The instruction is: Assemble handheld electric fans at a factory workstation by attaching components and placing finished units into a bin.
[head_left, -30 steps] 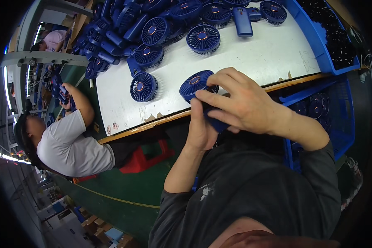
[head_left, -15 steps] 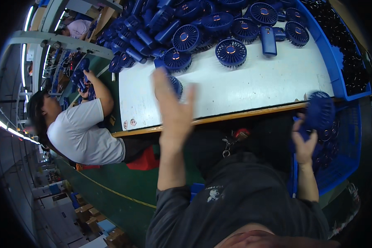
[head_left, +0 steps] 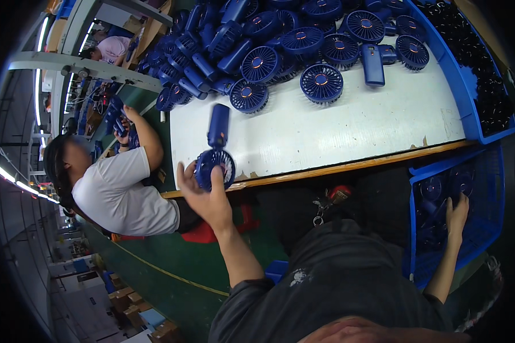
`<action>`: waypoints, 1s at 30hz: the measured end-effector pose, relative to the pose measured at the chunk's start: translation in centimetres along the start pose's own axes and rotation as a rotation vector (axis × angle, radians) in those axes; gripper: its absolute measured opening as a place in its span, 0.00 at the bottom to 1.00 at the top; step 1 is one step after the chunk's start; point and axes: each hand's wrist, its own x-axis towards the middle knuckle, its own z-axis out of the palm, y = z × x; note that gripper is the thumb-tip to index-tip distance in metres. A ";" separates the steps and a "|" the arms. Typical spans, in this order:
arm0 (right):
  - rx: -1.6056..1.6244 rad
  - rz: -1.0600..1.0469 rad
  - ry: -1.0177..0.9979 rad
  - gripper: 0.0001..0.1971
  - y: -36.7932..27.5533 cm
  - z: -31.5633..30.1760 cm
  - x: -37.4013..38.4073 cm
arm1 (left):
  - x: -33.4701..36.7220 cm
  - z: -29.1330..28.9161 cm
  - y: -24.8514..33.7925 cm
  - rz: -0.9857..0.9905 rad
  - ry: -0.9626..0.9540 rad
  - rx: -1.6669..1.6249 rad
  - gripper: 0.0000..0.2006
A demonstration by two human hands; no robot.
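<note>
Overhead, from the head camera: left hand (head_left: 207,197) is raised at the near edge of the white-topped worktable (head_left: 349,128), fingers and thumb wrapped around the round grille head of a dark blue handheld fan (head_left: 214,154), thumb lying across the front of the grille; the fan's straight handle sticks up and away over the table surface. Right hand (head_left: 456,212) is down low on the person's right, reaching into a blue plastic crate (head_left: 492,228) beside the table; its fingers rest among more dark blue fan parts (head_left: 435,191) in there, but it is too dark to tell whether they are gripping one or just touching. Farther across the table lies a big heap of the same blue handheld fans (head_left: 280,46), some face up, some on their sides, and one separate blue handle piece (head_left: 373,64) lying near the right end of the heap. A long blue tray of small black parts (head_left: 486,86) runs along the right edge of the table. To the left a co-worker in a white t-shirt (head_left: 120,188) sits at the neighbouring station, hands on another blue fan (head_left: 115,114). Green floor (head_left: 171,263) below, stacked cardboard boxes (head_left: 137,308) at lower left.
</note>
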 end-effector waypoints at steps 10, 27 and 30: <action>0.972 -0.903 -0.732 0.36 -30.3 -9.1 -2.3 | -6.1 6.2 4.8 -0.184 -0.536 -0.584 0.32; 0.133 -0.545 0.069 0.11 -22.2 -19.3 22.0 | -9.9 12.0 4.4 -0.690 -1.117 -1.415 0.20; 0.044 -0.606 0.204 0.11 -14.7 -13.6 31.5 | -9.6 11.8 5.2 -0.592 -1.147 -1.384 0.18</action>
